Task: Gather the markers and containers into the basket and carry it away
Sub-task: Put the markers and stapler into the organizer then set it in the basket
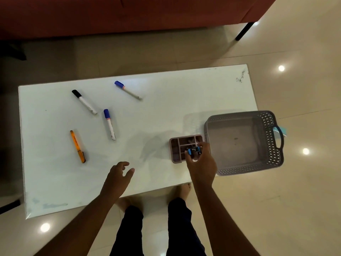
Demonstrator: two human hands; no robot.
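**Small blue-and-black object pinched over the divided tray, beside the basket**

Right hand (201, 163) over the near right part of the white table (166, 100), fingers curled, pinching a small blue-and-black object (193, 150); too blurred to say what it is. Held just above a pinkish divided tray (180, 147), a small container with several compartments; whether the object touches the tray cannot be told. Tray resting near the table's near edge, toward the right end, with its right side just beside the grey basket (243, 143).

Basket at the table's right end, hanging past the right edge and the near right corner, open side up, perforated walls, a handle on its far right side. Nothing clearly lying inside beyond a small dark speck on its floor.

Left hand (118, 176) hovering over the near edge around the middle of the table, fingers loosely spread and relaxed, grasping nothing.

Four markers scattered across the left half, all lying flat and apart from each other:
- black-capped marker (84, 101) toward the far left
- blue-capped marker (127, 90) nearest the far edge, around the middle
- second blue-capped marker (109, 124) in the centre left
- orange marker (77, 146) toward the near left

Small dark scribble (240, 78) at the far right corner.
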